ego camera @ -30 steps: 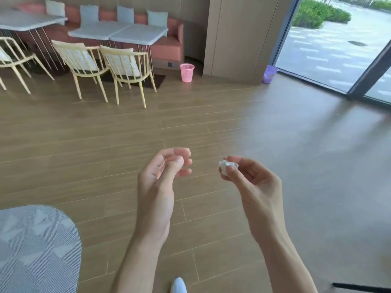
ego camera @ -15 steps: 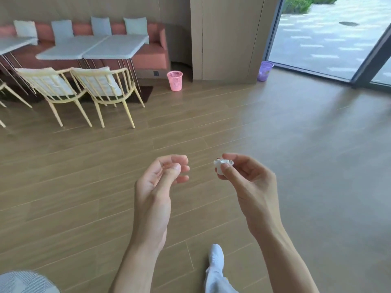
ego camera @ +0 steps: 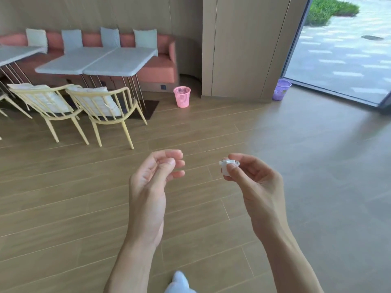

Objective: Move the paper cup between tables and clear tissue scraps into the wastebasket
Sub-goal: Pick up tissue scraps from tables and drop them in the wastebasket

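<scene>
Up front, both bare hands hang over a wooden plank floor point(ego camera: 211, 127). The right hand point(ego camera: 254, 182) pinches a small crumpled white tissue scrap point(ego camera: 227, 166) between thumb and forefinger, with the other fingers point(ego camera: 254, 169) loosely curled behind it. The left hand point(ego camera: 152, 178) holds nothing; its fingers are loosely curled inward, the thumb resting against them. The two hands are apart, with bare floor showing between them.

Further off, a pink wastebasket point(ego camera: 182, 96) stands on the floor just beside the corner of a wood-panelled wall column point(ego camera: 239, 47), near the end of a long salmon-coloured bench seat point(ego camera: 160, 68). It is a round, tapering plastic bin with a mesh wall. A second one, purple point(ego camera: 280, 89) and of the same mesh make, stands at the other side of the column, next to the glass door frame. Nothing lies on the floor between the hands and either bin.

To the left, two pale stone-look counter tops point(ego camera: 99, 62) are pushed edge to edge on thin metal legs, in front of the bench with its square cushions point(ego camera: 146, 38). Two yellow spindle-back chairs point(ego camera: 101, 108) with white seat pads face them, at the near edge. Part of a third counter shows at the left edge of the view.

At the bottom edge, a white shoe tip point(ego camera: 179, 282) shows, blurred. Through the glass at right are sunlit paving and a green shrub point(ego camera: 330, 9).
</scene>
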Action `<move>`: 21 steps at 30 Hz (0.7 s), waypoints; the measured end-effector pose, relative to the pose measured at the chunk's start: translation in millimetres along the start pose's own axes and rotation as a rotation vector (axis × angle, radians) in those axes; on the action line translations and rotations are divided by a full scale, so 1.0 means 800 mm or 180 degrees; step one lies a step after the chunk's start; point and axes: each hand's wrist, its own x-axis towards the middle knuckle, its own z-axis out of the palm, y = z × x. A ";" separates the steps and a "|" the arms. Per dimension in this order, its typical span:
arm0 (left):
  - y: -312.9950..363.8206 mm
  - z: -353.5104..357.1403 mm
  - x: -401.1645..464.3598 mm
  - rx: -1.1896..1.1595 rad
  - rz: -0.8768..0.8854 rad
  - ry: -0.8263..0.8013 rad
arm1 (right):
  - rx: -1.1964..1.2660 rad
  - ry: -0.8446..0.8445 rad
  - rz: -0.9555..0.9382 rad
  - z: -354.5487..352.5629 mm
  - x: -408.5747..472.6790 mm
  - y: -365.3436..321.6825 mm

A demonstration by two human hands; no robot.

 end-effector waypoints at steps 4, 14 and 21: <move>-0.052 0.021 0.104 -0.0048 -0.0112 0.0013 | -0.0101 0.0048 0.0118 0.020 0.108 0.038; -0.117 0.085 0.449 -0.0151 -0.0172 -0.0124 | -0.0142 0.0077 -0.0067 0.110 0.439 0.051; -0.152 0.119 0.622 -0.0028 -0.0303 -0.0133 | -0.0073 0.0133 0.0016 0.161 0.615 0.066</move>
